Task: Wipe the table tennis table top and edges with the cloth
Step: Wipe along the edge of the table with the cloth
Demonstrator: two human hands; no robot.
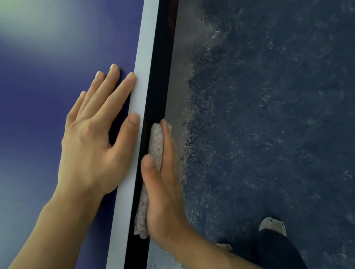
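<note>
Edge wipe | left hand (89, 144) flat, fingers straight, braced on bench (25, 107) top | right hand (163, 191) flat, gripping nothing, pressing cloth (156, 143) onto the right-side edge (158, 88) | cloth's long axis follows edge, near-to-far

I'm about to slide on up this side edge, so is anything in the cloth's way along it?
Nothing visible. The right hand presses the cloth against the table's dark side edge, which runs bare ahead. The left hand rests on the blue top, off that edge.

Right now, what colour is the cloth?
The cloth is speckled beige; the head view shows it best.
</note>
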